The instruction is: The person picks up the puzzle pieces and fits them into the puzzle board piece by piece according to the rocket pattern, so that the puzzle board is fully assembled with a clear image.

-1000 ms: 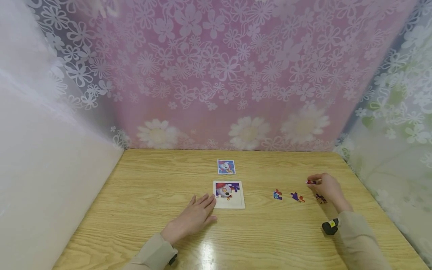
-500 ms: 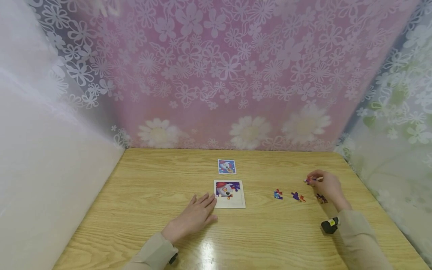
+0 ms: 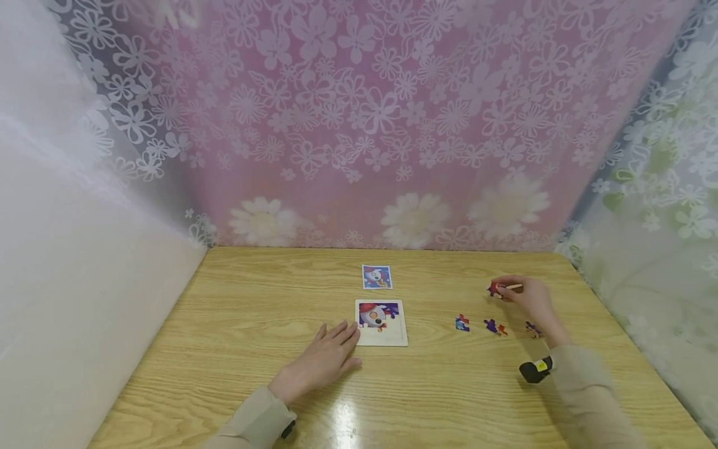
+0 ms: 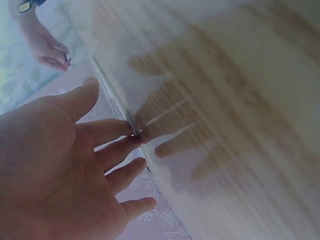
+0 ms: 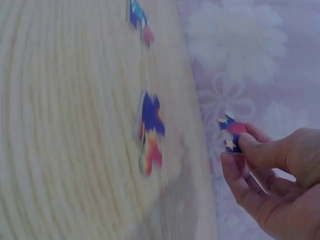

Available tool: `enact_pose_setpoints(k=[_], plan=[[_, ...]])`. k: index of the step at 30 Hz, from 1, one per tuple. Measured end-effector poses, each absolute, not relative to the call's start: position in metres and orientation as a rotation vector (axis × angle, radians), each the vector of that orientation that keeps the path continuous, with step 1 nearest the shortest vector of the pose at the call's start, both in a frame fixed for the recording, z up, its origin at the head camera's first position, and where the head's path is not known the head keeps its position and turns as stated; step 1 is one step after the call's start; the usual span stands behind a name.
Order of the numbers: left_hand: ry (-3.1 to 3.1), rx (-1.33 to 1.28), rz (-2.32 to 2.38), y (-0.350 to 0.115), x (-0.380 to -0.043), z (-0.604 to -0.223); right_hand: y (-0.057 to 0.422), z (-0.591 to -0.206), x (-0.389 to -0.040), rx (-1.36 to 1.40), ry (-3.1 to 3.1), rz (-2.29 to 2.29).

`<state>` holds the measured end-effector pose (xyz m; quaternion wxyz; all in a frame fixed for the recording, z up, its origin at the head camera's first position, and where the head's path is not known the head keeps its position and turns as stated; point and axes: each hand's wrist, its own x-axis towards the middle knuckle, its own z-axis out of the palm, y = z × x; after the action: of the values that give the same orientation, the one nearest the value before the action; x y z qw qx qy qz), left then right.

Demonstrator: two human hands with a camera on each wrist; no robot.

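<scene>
Puzzle tray [image 3: 397,337] | part-filled with joined pieces [image 3: 371,316] | right hand [image 3: 534,302] pinches loose piece [image 5: 236,128]

bright | tabletop [image 3: 269,299] glare | wrist views hazy, right blurred

Pale beige sleeves [image 3: 586,380], black wrist cameras [image 3: 528,373]
A yellow label [image 3: 541,365] marks the right camera's chunky body.

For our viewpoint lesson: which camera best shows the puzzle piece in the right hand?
The right wrist view: the puzzle piece appears largest, its colours distinct. The head view shows it small; the left wrist view, only a tiny, unclear bit.
</scene>
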<state>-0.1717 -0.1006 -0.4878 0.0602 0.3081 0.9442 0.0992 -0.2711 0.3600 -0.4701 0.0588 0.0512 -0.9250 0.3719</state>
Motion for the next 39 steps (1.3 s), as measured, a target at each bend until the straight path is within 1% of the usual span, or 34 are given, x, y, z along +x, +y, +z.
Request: enact_pose_setpoints(k=[16,24,32,39], plan=[[2.842,0.940,0.333,-0.100,-0.168,-0.483,0.300,-0.461,-0.280,0.253,-2.786,1.217],[2.850,0.949,0.331,-0.101,-0.169,-0.483,0.266,-0.462,-0.284,0.341,-2.741,1.281],[2.843,0.941,0.337,-0.101,-0.168,-0.480,0.231,-0.467,-0.281,0.391,-2.744,1.350],[2.840,0.927,0.341,-0.100,-0.169,-0.482,0.209,-0.474,-0.279,0.497,-2.738,1.381]])
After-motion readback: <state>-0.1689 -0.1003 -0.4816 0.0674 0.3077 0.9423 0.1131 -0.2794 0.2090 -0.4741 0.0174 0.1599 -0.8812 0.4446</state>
